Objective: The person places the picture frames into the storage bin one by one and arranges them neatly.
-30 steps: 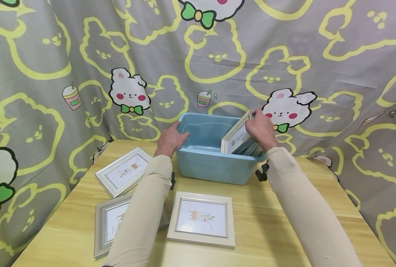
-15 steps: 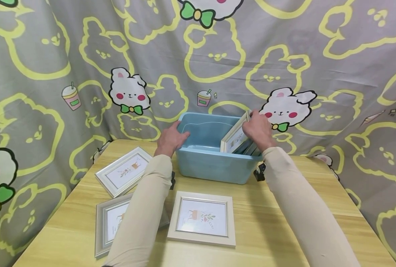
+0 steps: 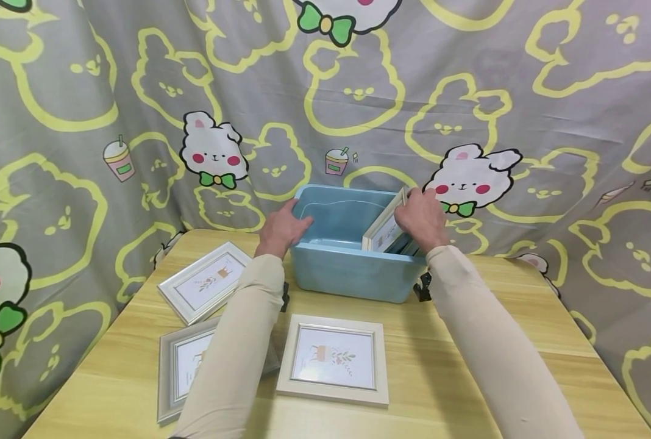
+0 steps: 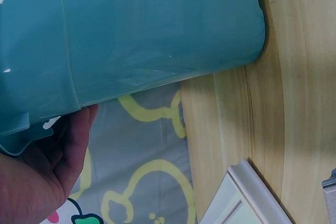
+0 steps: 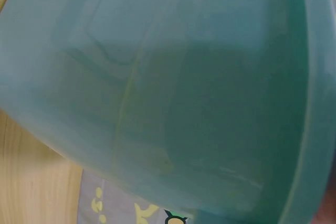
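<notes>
On the table stands a light-blue plastic bin (image 3: 353,274), its outer wall (image 4: 157,30) filling much of the left wrist view. My left hand (image 3: 283,229) grips its left rim, thumb over the inside and fingers (image 4: 79,145) under the lip outside. In the right part of the bin, a cream picture frame (image 3: 381,235) leans tilted, its upper end high at the back. My right hand (image 3: 423,218) holds that frame by its upper right edge. More frames lie behind it, mostly hidden by the hand. The right wrist view shows mainly the bin's wall (image 5: 157,77).
A cream frame (image 3: 332,395) lies flat in front of the bin. To the left lie a silver-white frame (image 3: 194,314) and a grey frame (image 3: 166,372), the latter partly under my left sleeve (image 3: 232,347). A patterned curtain (image 3: 281,73) hangs close behind the wooden table (image 3: 446,390).
My right hand and the tilted picture frame have shifted slightly left and lower into the bin. The left hand stays on the rim, and the frames on the table have not moved.
</notes>
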`<state>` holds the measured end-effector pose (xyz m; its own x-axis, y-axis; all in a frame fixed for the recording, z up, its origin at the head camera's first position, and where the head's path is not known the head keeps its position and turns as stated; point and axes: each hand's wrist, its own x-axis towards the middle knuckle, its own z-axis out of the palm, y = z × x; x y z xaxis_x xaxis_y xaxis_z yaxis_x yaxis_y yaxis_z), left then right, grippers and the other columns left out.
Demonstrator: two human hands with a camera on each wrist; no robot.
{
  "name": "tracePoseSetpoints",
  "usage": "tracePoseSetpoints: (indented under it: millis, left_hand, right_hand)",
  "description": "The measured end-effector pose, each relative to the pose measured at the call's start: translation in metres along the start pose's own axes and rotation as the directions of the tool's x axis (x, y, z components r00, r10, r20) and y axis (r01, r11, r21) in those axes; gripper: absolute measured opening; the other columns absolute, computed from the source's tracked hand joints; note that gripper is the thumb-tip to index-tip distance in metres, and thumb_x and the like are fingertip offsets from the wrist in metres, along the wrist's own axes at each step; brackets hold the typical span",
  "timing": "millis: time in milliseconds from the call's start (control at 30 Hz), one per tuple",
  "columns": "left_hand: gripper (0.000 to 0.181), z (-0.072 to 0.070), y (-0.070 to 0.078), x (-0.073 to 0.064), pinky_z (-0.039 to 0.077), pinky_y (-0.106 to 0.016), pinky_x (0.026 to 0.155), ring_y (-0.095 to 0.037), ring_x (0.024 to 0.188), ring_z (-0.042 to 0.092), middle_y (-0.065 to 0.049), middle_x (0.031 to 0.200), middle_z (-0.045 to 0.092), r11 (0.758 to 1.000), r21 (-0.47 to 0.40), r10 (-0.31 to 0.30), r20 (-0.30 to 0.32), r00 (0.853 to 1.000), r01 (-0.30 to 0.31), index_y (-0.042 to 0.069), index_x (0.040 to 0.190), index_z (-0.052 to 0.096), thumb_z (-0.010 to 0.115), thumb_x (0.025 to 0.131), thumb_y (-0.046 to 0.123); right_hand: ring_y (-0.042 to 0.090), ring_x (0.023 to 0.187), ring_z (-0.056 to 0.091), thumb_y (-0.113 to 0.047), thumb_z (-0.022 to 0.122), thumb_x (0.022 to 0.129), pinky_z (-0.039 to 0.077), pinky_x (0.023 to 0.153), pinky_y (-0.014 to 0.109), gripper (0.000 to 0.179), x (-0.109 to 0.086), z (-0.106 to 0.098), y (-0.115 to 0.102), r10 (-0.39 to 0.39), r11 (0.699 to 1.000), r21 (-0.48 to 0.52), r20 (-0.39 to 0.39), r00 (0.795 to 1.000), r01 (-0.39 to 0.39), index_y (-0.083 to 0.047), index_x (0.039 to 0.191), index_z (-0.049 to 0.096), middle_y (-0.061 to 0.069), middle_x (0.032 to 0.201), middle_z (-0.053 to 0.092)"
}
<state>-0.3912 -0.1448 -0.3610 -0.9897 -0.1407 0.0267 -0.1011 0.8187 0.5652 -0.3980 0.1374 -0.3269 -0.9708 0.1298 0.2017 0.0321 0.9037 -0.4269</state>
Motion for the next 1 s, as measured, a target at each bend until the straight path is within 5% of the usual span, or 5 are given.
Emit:
tracePoseSetpoints:
  millis: [433,733,1000]
  left_hand:
    - [0.072,0.001,0.001,-0.001,0.045,-0.053,0.095,-0.036,0.124,0.052,-0.017,0.147,0.045,1.000,0.003,0.001,0.015,1.000,-0.001,0.030,0.152,0.028,0.047,0.089,0.059]
    - [0.072,0.001,-0.001,0.000,0.046,-0.053,0.096,-0.036,0.126,0.051,-0.017,0.147,0.046,1.000,0.003,0.006,0.007,1.000,-0.006,0.030,0.152,0.029,0.048,0.089,0.059]
    - [0.071,0.000,-0.003,0.001,0.045,-0.052,0.098,-0.036,0.129,0.049,-0.016,0.148,0.045,1.000,-0.005,0.018,0.001,1.000,-0.018,0.030,0.151,0.030,0.048,0.089,0.059]
  right_hand:
    - [0.040,0.104,0.035,-0.024,0.048,0.089,0.033,0.086,0.060,0.037,-0.006,0.014,0.002,-0.030,0.995,-0.099,-0.030,0.999,0.027,0.004,0.113,0.055,0.023,0.110,0.039]
    - [0.042,0.122,0.034,-0.028,0.047,0.089,0.030,0.100,0.070,0.055,-0.006,0.012,0.000,-0.010,0.995,-0.100,0.087,0.996,0.018,-0.005,0.139,0.043,0.026,0.137,0.037]
    - [0.042,0.124,0.031,-0.036,0.047,0.089,0.032,0.099,0.068,0.067,-0.007,0.009,0.001,-0.039,0.992,-0.115,0.137,0.990,0.055,-0.012,0.150,0.031,0.025,0.139,0.033]
